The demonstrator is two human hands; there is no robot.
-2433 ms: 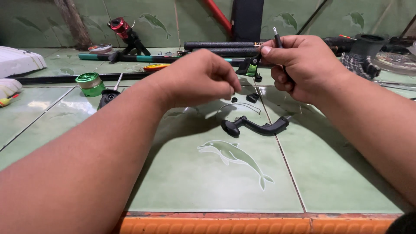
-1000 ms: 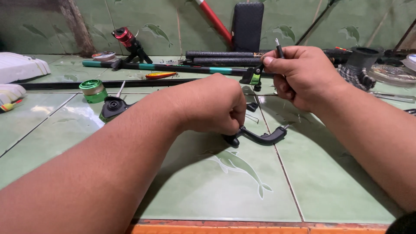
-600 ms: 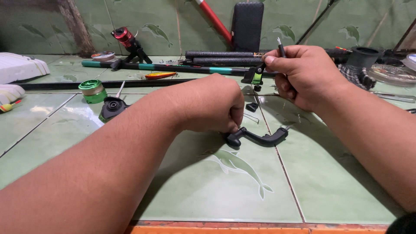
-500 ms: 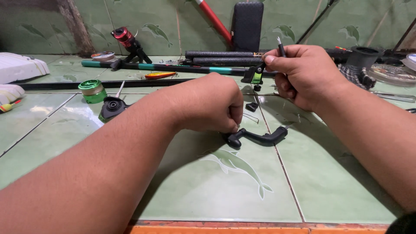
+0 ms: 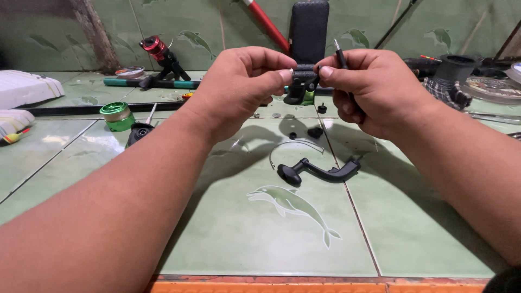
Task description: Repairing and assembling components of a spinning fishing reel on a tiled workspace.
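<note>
Black reel part (image 5: 302,81) upright, pinched between left hand (image 5: 244,87) and right hand (image 5: 369,89).

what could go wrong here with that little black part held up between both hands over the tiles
1. The small black part is pinched only by fingertips of the left hand and right hand; a slip could drop it onto the hard green tiled surface.
2. Loose small black pieces lie right below, beside the black crank handle, so a dropped part might get mixed up or knock them away.
</note>
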